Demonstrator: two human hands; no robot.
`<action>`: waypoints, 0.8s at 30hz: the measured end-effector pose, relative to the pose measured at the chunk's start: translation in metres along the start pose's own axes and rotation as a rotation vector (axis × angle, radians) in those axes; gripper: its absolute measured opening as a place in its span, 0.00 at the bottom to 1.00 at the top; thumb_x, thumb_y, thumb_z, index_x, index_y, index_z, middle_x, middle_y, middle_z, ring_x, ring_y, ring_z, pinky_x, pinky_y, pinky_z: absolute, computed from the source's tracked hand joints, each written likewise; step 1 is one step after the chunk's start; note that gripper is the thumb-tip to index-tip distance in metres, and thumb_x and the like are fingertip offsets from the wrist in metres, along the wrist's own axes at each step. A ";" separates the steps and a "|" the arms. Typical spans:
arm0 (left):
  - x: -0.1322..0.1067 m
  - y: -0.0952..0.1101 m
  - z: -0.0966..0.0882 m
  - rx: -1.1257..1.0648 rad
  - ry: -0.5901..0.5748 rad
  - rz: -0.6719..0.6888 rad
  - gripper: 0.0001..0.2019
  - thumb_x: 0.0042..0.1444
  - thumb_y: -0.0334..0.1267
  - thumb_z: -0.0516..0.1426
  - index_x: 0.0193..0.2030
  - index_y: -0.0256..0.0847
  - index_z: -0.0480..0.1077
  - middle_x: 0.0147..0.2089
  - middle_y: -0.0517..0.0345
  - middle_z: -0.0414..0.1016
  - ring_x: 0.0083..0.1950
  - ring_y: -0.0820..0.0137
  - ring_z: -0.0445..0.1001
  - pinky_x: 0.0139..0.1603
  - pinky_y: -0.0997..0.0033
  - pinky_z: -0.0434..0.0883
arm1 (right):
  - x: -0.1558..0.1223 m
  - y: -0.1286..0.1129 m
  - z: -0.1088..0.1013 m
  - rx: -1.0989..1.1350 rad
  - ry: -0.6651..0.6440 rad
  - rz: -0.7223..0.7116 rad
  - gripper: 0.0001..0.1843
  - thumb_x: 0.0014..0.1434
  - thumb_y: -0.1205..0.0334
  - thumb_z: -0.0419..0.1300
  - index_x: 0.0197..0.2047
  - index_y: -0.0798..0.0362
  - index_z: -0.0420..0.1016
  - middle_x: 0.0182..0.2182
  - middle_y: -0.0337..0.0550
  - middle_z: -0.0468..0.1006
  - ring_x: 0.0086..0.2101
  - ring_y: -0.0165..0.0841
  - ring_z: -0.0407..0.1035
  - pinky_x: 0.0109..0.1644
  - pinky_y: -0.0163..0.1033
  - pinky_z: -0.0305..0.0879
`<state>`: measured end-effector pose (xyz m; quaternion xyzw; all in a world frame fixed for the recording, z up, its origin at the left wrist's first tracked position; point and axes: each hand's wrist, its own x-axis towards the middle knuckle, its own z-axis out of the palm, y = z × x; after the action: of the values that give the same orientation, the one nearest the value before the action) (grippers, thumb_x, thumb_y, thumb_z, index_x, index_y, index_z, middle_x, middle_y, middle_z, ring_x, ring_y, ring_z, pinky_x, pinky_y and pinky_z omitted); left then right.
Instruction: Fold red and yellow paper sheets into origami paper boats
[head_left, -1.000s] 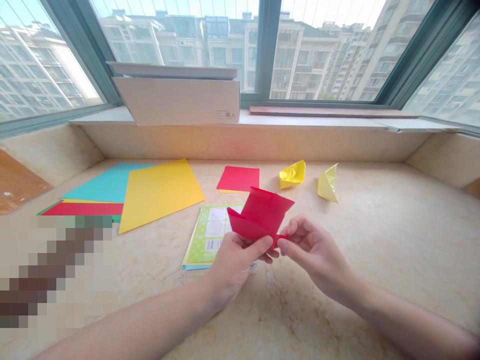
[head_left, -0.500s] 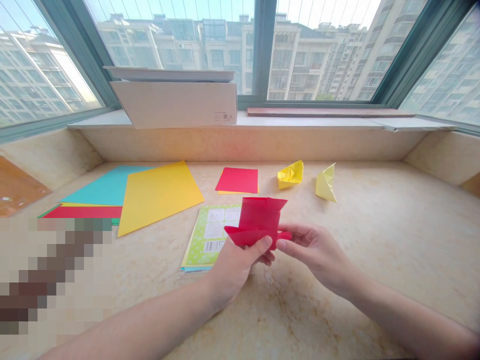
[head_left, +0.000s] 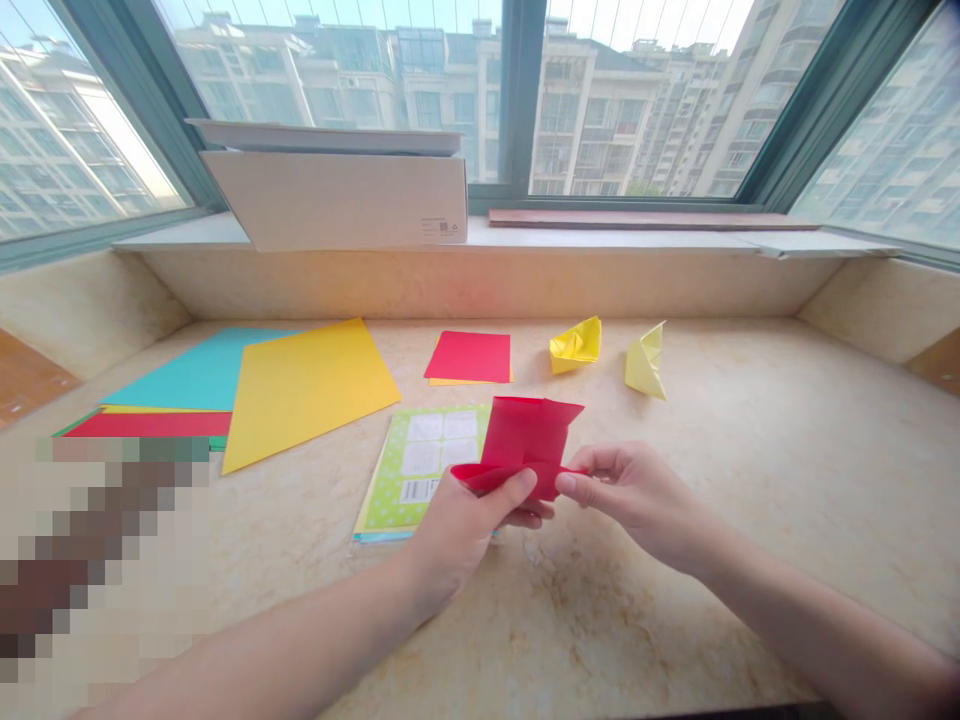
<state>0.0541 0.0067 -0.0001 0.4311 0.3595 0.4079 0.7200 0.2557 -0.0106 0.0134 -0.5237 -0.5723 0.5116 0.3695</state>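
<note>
A partly folded sheet of red origami paper [head_left: 527, 440] is held up over the stone sill, with one flap upright and others spread to the sides. My left hand [head_left: 487, 510] grips its lower left part, thumb across the front and fingers behind. At the lower right edge, my right hand [head_left: 626, 490] pinches a small red flap between thumb and fingers. Behind the folded paper lies a green dotted paper pack [head_left: 397, 455] with a barcode, partly covered by my left hand and the red paper.
Farther back are small red squares [head_left: 470, 357], a yellow folded paper boat [head_left: 576, 347] and a pale yellow folded piece [head_left: 646, 362]. Large yellow [head_left: 311, 395] and blue sheets [head_left: 195, 372] lie at the left. A white box [head_left: 337, 200] stands on the window ledge.
The right side flap of the red paper now looks thinner, pinched by my right hand. The paper has tilted slightly to the right, and the whole view has shifted a little.
</note>
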 end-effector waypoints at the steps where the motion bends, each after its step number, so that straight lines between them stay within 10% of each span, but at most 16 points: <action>1: 0.000 0.000 0.000 -0.003 0.001 0.006 0.13 0.57 0.44 0.68 0.41 0.34 0.82 0.35 0.50 0.85 0.33 0.68 0.82 0.34 0.73 0.78 | 0.000 0.000 -0.001 -0.010 -0.009 0.008 0.17 0.59 0.47 0.68 0.29 0.52 0.81 0.26 0.39 0.78 0.29 0.31 0.66 0.35 0.39 0.59; 24: -0.005 0.006 0.001 0.022 -0.030 -0.008 0.13 0.56 0.42 0.69 0.42 0.34 0.82 0.36 0.48 0.86 0.34 0.66 0.83 0.37 0.72 0.80 | -0.002 0.002 -0.011 -0.106 0.029 0.058 0.23 0.56 0.42 0.69 0.24 0.53 0.74 0.20 0.38 0.74 0.23 0.28 0.58 0.27 0.37 0.48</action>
<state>0.0517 0.0038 0.0065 0.4437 0.3551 0.3947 0.7220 0.2668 -0.0106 0.0138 -0.5663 -0.5779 0.4832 0.3345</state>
